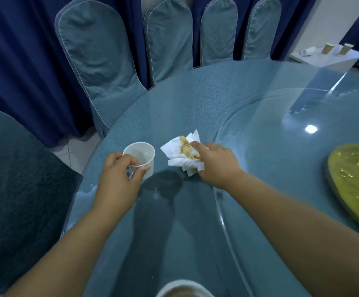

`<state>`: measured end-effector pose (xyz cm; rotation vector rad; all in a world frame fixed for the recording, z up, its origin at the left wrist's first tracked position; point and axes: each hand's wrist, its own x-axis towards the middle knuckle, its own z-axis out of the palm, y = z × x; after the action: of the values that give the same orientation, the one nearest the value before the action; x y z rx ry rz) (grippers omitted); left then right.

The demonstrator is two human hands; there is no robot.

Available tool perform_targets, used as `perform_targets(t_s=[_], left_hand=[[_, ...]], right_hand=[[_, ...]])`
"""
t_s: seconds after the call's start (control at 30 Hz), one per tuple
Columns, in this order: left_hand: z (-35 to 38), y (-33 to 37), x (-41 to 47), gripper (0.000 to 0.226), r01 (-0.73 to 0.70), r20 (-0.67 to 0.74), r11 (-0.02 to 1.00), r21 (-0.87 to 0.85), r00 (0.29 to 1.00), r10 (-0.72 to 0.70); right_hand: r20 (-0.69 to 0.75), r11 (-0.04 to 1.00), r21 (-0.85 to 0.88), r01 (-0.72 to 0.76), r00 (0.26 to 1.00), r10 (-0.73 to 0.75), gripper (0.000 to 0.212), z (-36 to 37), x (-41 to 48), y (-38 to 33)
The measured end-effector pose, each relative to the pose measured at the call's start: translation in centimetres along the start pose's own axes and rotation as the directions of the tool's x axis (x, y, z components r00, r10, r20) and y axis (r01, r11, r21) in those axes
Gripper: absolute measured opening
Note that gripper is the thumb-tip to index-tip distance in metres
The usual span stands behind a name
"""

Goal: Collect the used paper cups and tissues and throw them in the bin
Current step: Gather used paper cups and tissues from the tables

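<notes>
Dim bluish light, a lamp's glare on the glass table (pixel 227 99), edges bowed.

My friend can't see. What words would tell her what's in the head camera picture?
The left hand grips a white cup and the right hand holds a stained tissue on a glass table. Covered chairs stand behind it.

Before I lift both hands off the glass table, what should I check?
1. Left hand grips the white paper cup: ok.
2. Cup upright and looking empty: ok.
3. Right hand holds the stained, crumpled white tissue: ok, corners hang loose.
4. Bin located: cannot tell, none in view.
5. All cups collected: not ok, two tan paper cups stand on the far white side table.
</notes>
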<state>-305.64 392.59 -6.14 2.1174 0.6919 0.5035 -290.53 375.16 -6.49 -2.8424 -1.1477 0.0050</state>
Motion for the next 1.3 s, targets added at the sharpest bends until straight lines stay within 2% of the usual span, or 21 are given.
perform_targets(t_s=[0.2,0.3,0.4,0.53,0.67,0.83,0.93,1.03,1.17,1.3], left_hand=[[-4.5,4.2,-5.0,0.012,-0.049,-0.113,0.991,-0.122,0.993,0.035],[-6.6,6.4,-8.4,0.022,-0.065,-0.125,0.970,-0.235,0.992,0.036],[-8.2,7.4,-12.1,0.022,-0.058,-0.091,0.936,-0.348,0.995,0.028],[-10.1,8.9,-16.8,0.025,0.012,-0.008,0.864,-0.503,1.000,-0.018],[-11.0,10.0,-21.0,0.035,0.012,0.049,0.829,-0.559,0.999,0.019],[-10.1,9.1,-23.5,0.048,-0.009,0.175,0.900,-0.436,0.980,0.095],[-8.5,7.7,-23.8,0.055,-0.052,0.256,0.973,-0.223,0.960,0.110],[-7.2,6.9,-23.8,0.082,-0.108,0.341,0.994,0.005,0.935,0.100],[-5.3,5.1,-23.3,0.109,-0.025,0.399,1.000,0.017,0.917,0.016],[-3.8,3.4,-23.1,0.102,0.032,0.354,0.995,-0.098,0.935,0.005]], right_hand=[[-0.196,0.956,0.285,-0.073,0.972,0.133,0.061,-3.8,-5.9,-2.2],[-0.174,0.921,0.358,-0.153,0.958,0.227,0.063,-5.9,-9.5,-2.8],[-0.144,0.891,0.395,-0.225,0.943,0.301,0.063,-7.4,-13.6,-3.5],[-0.100,0.829,0.476,-0.293,0.919,0.382,0.064,-8.7,-19.1,-5.0],[-0.111,0.774,0.537,-0.336,0.881,0.460,0.057,-9.2,-23.7,-6.5],[-0.077,0.705,0.596,-0.385,0.846,0.527,0.054,-9.1,-28.2,-7.6],[-0.045,0.662,0.622,-0.418,0.825,0.564,0.054,-9.1,-30.1,-7.8],[-0.027,0.657,0.611,-0.442,0.818,0.575,0.052,-9.5,-31.4,-8.0],[-0.029,0.675,0.589,-0.446,0.822,0.568,0.053,-10.2,-32.6,-8.1],[0.001,0.653,0.585,-0.480,0.806,0.591,0.056,-10.6,-33.9,-8.2]])
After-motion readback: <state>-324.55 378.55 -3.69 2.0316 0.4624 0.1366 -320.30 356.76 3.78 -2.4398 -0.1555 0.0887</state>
